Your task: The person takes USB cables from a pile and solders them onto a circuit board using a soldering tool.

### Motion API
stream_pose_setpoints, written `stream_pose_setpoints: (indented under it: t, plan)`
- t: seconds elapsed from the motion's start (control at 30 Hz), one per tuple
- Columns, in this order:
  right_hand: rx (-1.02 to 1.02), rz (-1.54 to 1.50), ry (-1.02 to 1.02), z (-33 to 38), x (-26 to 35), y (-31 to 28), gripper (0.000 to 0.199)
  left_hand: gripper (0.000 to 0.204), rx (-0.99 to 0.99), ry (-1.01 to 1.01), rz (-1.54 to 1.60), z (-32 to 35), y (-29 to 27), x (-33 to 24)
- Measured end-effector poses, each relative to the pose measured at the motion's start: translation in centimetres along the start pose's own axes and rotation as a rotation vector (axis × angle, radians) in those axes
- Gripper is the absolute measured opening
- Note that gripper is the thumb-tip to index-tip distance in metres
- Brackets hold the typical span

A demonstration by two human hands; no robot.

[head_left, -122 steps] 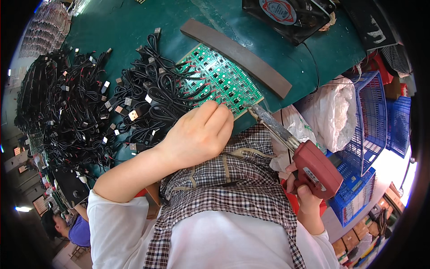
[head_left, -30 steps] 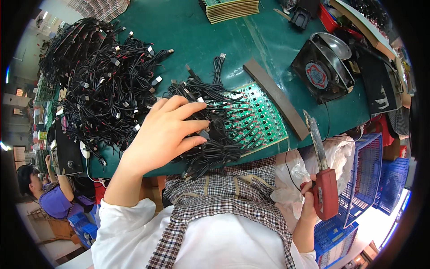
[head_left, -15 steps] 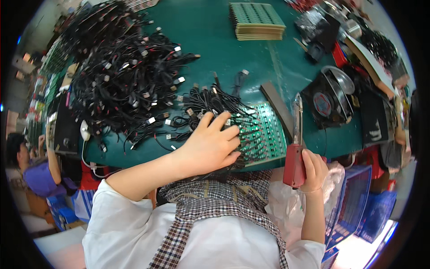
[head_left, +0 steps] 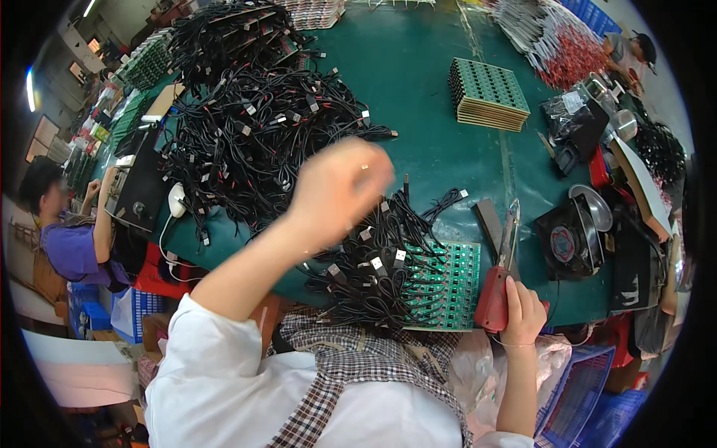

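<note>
The right hand (head_left: 520,312) is clamped on a red soldering gun (head_left: 499,284) beside the green circuit board (head_left: 448,284) at the worktop's (head_left: 418,89) near edge. The blurred left hand (head_left: 340,187) hovers above black cables (head_left: 373,276); I cannot tell its grip.

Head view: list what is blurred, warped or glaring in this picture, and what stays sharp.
In the head view the raised left hand is smeared by motion blur; the right hand with the red soldering gun stays sharp, as does the green circuit board. Fisheye distortion bends the green table edges toward a black rim. A ceiling light glares at the far left, and daylight washes out the upper right corner.
</note>
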State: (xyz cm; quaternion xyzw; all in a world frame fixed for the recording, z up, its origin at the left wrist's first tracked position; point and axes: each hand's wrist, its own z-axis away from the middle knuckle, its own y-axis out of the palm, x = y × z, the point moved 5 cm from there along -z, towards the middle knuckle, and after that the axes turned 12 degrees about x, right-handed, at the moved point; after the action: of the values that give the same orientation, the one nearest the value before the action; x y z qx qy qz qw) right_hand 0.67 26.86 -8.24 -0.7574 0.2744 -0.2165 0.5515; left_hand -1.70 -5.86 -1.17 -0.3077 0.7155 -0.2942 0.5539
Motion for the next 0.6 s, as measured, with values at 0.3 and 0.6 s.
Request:
stream_pose_setpoints:
  t: [0.3,0.6]
  plan:
    - [-0.167,-0.151,0.181,3.5,4.7,-4.8,0.048,0.019,0.102,-0.379,-0.298,-7.7,-2.5,10.5]
    - [-0.333,-0.217,0.562,10.7,8.1,-5.8,0.048,0.016,-0.289,0.084,0.217,-9.2,-7.2,8.8]
